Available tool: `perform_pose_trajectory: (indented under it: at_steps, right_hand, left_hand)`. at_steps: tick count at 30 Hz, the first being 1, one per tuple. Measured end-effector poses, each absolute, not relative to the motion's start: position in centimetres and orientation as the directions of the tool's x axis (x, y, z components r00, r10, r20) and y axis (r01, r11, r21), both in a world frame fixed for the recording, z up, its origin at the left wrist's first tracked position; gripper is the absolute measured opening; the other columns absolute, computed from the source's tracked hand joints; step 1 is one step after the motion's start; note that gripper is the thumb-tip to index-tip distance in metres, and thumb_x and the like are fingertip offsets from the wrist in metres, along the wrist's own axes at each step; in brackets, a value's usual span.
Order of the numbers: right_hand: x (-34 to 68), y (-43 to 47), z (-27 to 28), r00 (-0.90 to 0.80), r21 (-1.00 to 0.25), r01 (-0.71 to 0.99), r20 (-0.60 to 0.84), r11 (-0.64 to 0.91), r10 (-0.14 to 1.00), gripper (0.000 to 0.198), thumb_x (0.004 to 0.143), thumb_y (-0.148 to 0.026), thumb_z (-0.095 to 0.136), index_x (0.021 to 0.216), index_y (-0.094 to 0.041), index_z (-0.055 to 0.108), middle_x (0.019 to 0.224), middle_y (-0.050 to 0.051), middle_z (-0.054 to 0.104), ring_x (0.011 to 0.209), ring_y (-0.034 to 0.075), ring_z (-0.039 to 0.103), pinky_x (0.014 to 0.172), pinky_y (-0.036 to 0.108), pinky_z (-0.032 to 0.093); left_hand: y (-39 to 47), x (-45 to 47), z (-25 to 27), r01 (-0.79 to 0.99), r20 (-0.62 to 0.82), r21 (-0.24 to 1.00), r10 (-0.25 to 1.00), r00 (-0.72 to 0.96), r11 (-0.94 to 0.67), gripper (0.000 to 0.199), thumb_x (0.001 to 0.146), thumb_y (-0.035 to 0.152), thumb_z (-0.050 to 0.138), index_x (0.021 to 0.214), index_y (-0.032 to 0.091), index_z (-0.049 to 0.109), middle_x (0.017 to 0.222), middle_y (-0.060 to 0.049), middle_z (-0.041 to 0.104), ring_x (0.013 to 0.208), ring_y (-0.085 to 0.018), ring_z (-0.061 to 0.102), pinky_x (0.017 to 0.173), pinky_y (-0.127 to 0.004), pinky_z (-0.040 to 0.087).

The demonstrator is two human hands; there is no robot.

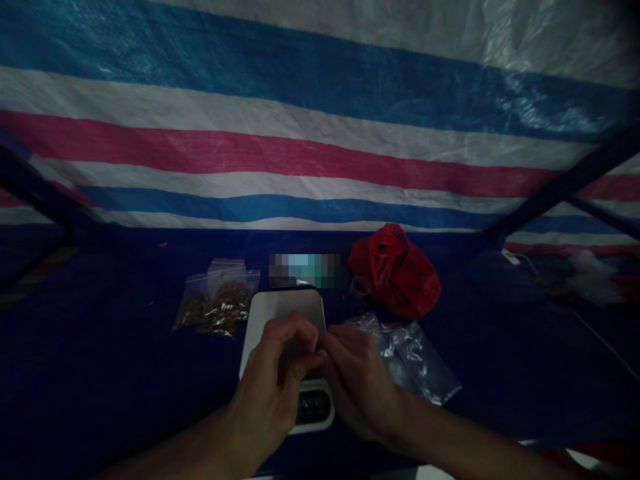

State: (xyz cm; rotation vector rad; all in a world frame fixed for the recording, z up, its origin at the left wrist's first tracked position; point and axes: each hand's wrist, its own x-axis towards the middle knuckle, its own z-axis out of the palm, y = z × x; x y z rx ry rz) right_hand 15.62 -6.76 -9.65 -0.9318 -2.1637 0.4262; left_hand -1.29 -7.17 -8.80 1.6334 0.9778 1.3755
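Observation:
My left hand [270, 373] and my right hand [360, 383] meet over a digital scale [277, 303] with a pale platform and a dark display at its near end. The fingertips of both hands are pinched together. Whatever they grip is too small or too hidden to make out. Left of the scale lie zip-lock bags [225, 310] filled with small brown pieces. To the right, partly behind my right hand and forearm, clear plastic zip-lock bags [425, 370] lie flat on the blue surface.
A crumpled red plastic bag [400, 277] stands behind the clear bags, with a small clear cup [360, 287] beside it. A blurred-out rectangular object [305, 270] sits behind the scale. Striped sheeting [300, 153] hangs at the back, and dark bars [550, 180] slant at both sides.

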Motion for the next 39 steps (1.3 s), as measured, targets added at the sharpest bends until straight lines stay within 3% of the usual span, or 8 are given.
perform_pose_trajectory:
  at_steps: [9, 23, 33, 39]
  right_hand:
    - [15.29, -6.91, -10.11, -0.407, -0.593, 0.498, 0.485, 0.633, 0.774, 0.026, 0.107, -0.018, 0.036, 0.085, -0.021, 0.049, 0.069, 0.0, 0.056, 0.058, 0.012, 0.051, 0.057, 0.028, 0.034]
    - [15.16, -7.06, -10.39, -0.434, -0.614, 0.486, 0.449, 0.623, 0.781, 0.023, 0.109, -0.02, 0.035, 0.09, -0.021, 0.048, 0.071, -0.001, 0.058, 0.058, 0.012, 0.051, 0.057, 0.027, 0.035]
    - [14.97, -6.92, -10.02, -0.467, -0.464, 0.529, 0.539, 0.71, 0.7, 0.029, 0.108, -0.017, 0.032, 0.086, -0.021, 0.049, 0.068, 0.0, 0.058, 0.056, 0.013, 0.048, 0.056, 0.031, 0.031]
    - [14.95, -6.93, -9.59, -0.497, -0.319, 0.592, 0.578, 0.74, 0.647, 0.023, 0.102, -0.013, 0.037, 0.083, -0.021, 0.047, 0.064, 0.0, 0.055, 0.055, 0.015, 0.043, 0.056, 0.034, 0.026]
  left_hand:
    - [-7.45, -0.64, -8.27, 0.045, 0.408, 0.912, 0.913, 0.003, -0.407, 0.039, 0.089, 0.002, 0.068, 0.114, 0.03, 0.056, 0.09, 0.006, 0.066, 0.081, -0.011, 0.068, 0.074, -0.023, 0.056]
    - [-7.64, -0.63, -8.32, -0.024, 0.398, 0.917, 0.917, 0.018, -0.398, 0.046, 0.088, -0.003, 0.066, 0.115, 0.032, 0.053, 0.093, 0.007, 0.066, 0.085, -0.008, 0.067, 0.079, -0.02, 0.056]
    - [-7.49, -0.7, -8.24, -0.042, 0.425, 0.905, 0.904, 0.046, -0.423, 0.042, 0.091, -0.005, 0.052, 0.112, 0.031, 0.05, 0.09, 0.006, 0.062, 0.078, -0.007, 0.064, 0.072, -0.017, 0.056]
    - [-7.43, -0.5, -7.87, -0.103, 0.324, 0.943, 0.944, 0.061, -0.317, 0.031, 0.094, 0.0, 0.05, 0.102, 0.029, 0.044, 0.085, 0.007, 0.06, 0.075, -0.008, 0.06, 0.065, -0.016, 0.053]
